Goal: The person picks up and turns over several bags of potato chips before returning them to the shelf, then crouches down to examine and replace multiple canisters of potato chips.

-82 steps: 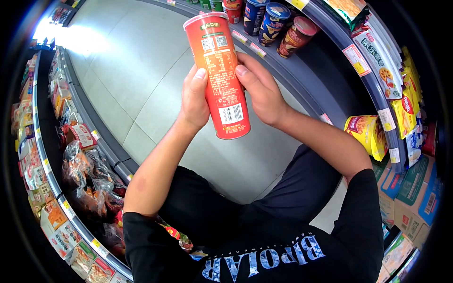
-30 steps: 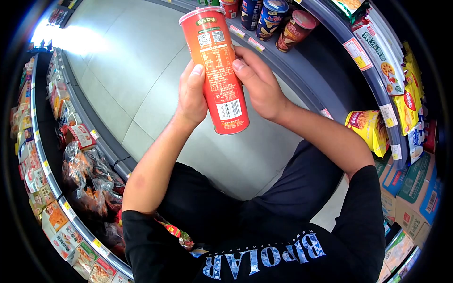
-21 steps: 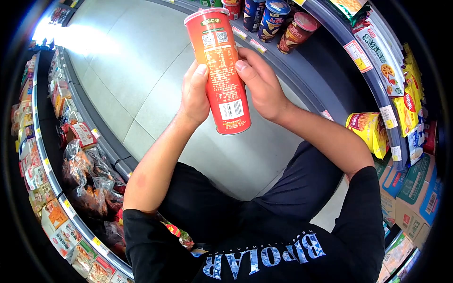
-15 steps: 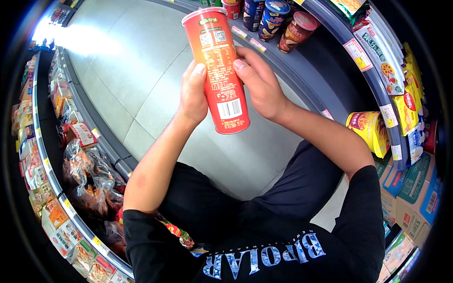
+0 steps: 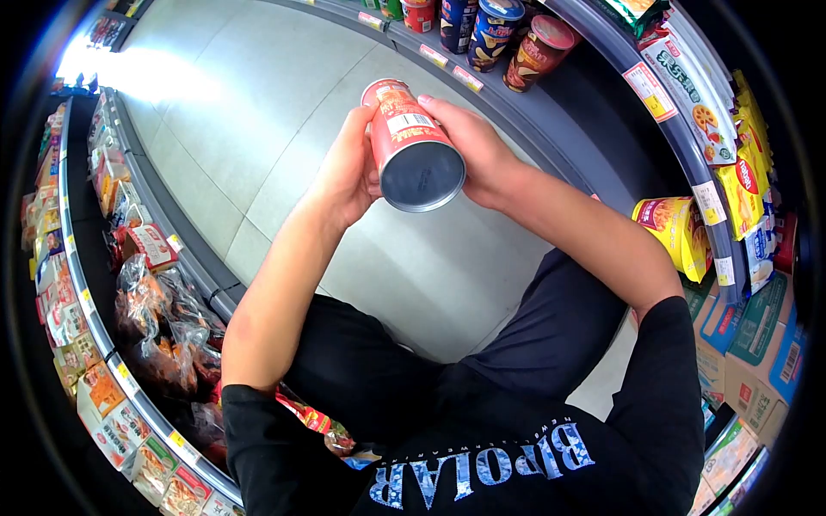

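Observation:
Between both hands is a red cylindrical can [image 5: 409, 129], tipped so that its dark round metal base faces the camera. Part of a white barcode label shows on its side. My left hand [image 5: 351, 168] wraps the can's left side, thumb near the top. On the other side my right hand [image 5: 471, 148] grips it, with the thumb along the upper edge. The can's far end is mostly turned out of sight.
Upper right, a shelf holds a brown cup [image 5: 540, 53] and a blue cup [image 5: 494, 34]. A yellow tub [image 5: 673, 234] sits at the right, above cartons [image 5: 757, 353]. Bagged goods [image 5: 155, 318] fill the left shelf. Grey floor tiles [image 5: 284, 112] lie beyond the hands.
The can has tilted from showing its long printed back to showing its base. Both hands still hold it and have turned with it.

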### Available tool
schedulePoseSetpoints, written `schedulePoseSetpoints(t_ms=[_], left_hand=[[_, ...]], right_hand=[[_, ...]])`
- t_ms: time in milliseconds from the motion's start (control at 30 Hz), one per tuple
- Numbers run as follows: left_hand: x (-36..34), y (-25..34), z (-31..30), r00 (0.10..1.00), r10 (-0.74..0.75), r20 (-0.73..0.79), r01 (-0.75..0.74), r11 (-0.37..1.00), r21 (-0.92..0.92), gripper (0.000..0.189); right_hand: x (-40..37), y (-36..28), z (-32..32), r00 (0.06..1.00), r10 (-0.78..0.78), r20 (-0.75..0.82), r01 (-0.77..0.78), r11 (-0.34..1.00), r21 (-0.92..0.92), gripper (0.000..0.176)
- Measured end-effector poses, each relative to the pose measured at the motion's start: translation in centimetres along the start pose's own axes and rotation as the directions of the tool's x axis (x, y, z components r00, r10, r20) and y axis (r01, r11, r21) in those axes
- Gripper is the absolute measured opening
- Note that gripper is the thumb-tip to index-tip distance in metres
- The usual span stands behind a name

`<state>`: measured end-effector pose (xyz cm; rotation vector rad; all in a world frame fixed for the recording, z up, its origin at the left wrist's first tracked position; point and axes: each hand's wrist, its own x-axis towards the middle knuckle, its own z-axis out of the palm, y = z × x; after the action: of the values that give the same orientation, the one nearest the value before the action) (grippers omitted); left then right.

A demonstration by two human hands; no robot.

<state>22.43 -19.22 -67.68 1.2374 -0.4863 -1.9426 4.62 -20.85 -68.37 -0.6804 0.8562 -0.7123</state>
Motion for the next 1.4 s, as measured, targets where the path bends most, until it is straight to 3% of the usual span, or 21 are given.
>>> schedulePoseSetpoints(t_ms=[800, 1033, 1400], left_hand=[[0.8, -0.2, -0.2, 0.999, 0.016, 0.052, -0.017, 1.000, 0.023, 0.052], [0.3, -0.3, 1.3, 0.997, 0.058, -0.054, -0.049, 0.985, 0.164, 0.056], [0.9, -0.2, 0.4, 0.999, 0.038, -0.017, -0.034, 0.984, 0.177, 0.059]], right_hand=[[0.5, 0.5, -0.8, 1.000, 0.014, -0.025, -0.014, 0.999, -0.029, 0.042], [-0.3, -0.5, 0.0, 0.990, 0.089, -0.111, -0.085, 0.995, 0.047, 0.037], [0.1, -0.2, -0.1, 0.992, 0.078, -0.097, -0.074, 0.996, 0.052, 0.036]])
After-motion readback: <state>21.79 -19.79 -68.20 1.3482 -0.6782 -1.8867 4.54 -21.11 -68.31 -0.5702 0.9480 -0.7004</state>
